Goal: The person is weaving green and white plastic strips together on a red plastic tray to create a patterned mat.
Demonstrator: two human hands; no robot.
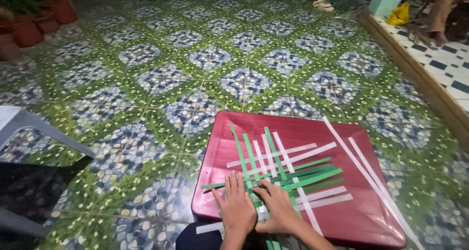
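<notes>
— What are the hands doing?

— Both lie flat, palms down, on a mat of woven strips [281, 174]. The left hand [236, 206] has its fingers spread and pointing away from the person, pressing on the near left corner of the weave. The right hand [279, 208] sits just beside it, touching it at the thumb side, fingers slightly bent over the strips. Neither is closed around anything; they press rather than grasp.

— And where is the weave?

— On a dark red square bench [312, 128] with rounded corners, low over the floor. The weave covers the middle and near part of the top. Green strips [312, 177] and white strips [305, 155] cross each other, some running away from the person, others across. A few green ends stick out to the left past the left hand, and a white end hangs over the near edge.

— Anything loose on the top?

— Two long white strips [364, 169] lie on the right side, slanting from the far edge down to the near right corner, apart from the weave.

— What is around?

— A tiled floor [195, 74] with a green and blue flower pattern. Red plant pots [29, 28] stand at the far left, a grey plastic chair [29, 128] is at the left edge, and a pair of sandals [323, 5] lies far off. At the far right, past a wooden sill, another person's leg [442, 13] shows beside a yellow bag [399, 14].
</notes>
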